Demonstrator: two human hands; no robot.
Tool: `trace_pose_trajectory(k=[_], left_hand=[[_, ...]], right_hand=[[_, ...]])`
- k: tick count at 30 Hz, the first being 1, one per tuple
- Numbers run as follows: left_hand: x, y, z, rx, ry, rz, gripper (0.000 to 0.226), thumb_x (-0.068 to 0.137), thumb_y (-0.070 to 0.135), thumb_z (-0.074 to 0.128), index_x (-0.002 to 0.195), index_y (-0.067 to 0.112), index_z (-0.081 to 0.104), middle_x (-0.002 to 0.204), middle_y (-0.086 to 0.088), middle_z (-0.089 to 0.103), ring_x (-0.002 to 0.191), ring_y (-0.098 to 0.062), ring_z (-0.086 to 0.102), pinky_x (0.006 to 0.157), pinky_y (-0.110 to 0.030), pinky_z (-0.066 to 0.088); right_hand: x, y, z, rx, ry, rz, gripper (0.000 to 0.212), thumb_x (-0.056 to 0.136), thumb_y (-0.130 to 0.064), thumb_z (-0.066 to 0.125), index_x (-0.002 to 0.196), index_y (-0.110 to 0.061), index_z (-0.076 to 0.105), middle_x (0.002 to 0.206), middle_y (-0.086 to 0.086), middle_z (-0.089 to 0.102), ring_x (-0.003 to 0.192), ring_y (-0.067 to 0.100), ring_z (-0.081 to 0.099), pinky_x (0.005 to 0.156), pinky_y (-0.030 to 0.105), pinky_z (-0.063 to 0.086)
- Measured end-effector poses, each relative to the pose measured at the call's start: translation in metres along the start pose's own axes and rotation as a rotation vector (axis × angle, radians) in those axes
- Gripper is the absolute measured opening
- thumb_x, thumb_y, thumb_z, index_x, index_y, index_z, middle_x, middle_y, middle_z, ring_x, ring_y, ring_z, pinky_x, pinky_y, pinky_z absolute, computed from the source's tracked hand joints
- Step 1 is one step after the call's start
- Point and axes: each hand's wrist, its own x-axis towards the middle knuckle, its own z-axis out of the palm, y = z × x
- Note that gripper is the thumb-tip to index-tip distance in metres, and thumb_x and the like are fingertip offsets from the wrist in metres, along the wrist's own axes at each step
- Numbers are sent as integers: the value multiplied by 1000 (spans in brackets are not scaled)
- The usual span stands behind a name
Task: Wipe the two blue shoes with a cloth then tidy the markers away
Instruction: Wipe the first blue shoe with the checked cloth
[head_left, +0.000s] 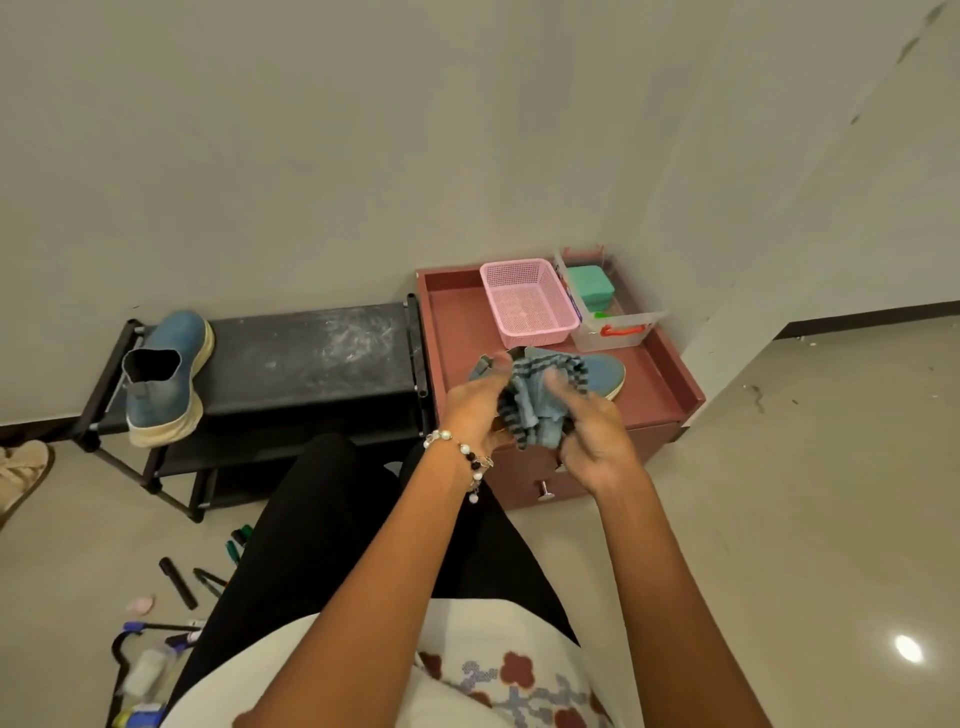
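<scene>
I see both hands, left hand and right hand, bunching the soft, limp grey-blue striped cloth over the blue canvas shoe on the red cabinet top; I'd grab it wadded.

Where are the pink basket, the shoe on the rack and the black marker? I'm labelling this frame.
pink basket (527, 306): head view, on its perforated floor.
blue shoe on the rack (171, 366): head view, on its upper near the opening.
black marker (178, 583): head view, mid-barrel, on the floor.
</scene>
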Motion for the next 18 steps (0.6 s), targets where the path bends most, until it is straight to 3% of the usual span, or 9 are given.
trace_pose_trajectory(k=[2, 4, 6, 9, 12, 14, 16, 18], left_hand=[[3, -6, -1, 193, 22, 105, 19, 79, 25, 77, 82, 10, 66, 102, -10, 70, 96, -32, 68, 80, -43, 58], [7, -9, -7, 357, 169, 191, 16, 77, 7, 76, 86, 16, 67, 92, -5, 71, 90, -26, 69, 83, -39, 57], [10, -6, -18, 255, 242, 181, 28, 76, -4, 71, 98, 14, 67, 91, -5, 70, 85, -23, 69, 81, -39, 57], [10, -5, -27, 9, 216, 116, 31, 80, -5, 70, 108, 6, 64, 94, -11, 69, 82, -25, 69, 80, -42, 57], [9, -7, -23, -130, 149, 57, 20, 88, 5, 65, 108, 2, 63, 93, -14, 69, 82, -27, 68, 82, -45, 56], [9, -9, -18, -172, 130, 44, 17, 92, 13, 61, 106, 4, 64, 98, -15, 69, 91, -31, 68, 85, -47, 55], [15, -12, -19, 95, 216, 190, 20, 93, 20, 61, 109, 9, 65, 103, -10, 69, 98, -27, 66, 88, -41, 54], [16, -16, -24, 556, 363, 463, 27, 90, 17, 64, 116, 15, 64, 107, -3, 66, 101, -19, 63, 90, -33, 51]], right_hand=[[1, 6, 0, -135, 51, -30, 38, 72, 1, 74, 107, 6, 60, 104, 22, 67, 95, 34, 66, 91, 50, 51], [3, 4, -7, -139, 121, -6, 33, 71, 16, 67, 101, 3, 61, 98, 20, 68, 86, 32, 68, 81, 48, 55], [8, -1, -20, -69, 108, 50, 38, 71, 18, 62, 108, 7, 60, 103, 23, 67, 88, 34, 68, 73, 47, 57], [10, -3, -34, 48, 56, 167, 52, 68, 3, 66, 119, 8, 57, 111, 24, 65, 96, 36, 67, 68, 45, 58], [9, 10, -35, 22, 26, 250, 54, 72, -13, 72, 123, -1, 58, 116, 20, 65, 106, 36, 63, 84, 58, 51], [10, 19, -33, 39, 4, 258, 50, 72, -11, 73, 120, -4, 59, 117, 19, 65, 107, 36, 62, 83, 54, 53], [10, 22, -28, 42, 41, 259, 51, 67, -6, 78, 115, -3, 61, 112, 19, 67, 92, 36, 66, 70, 40, 58], [11, 23, -27, 30, 146, 266, 41, 65, -5, 79, 104, -2, 65, 100, 17, 71, 73, 29, 68, 65, 33, 57]])
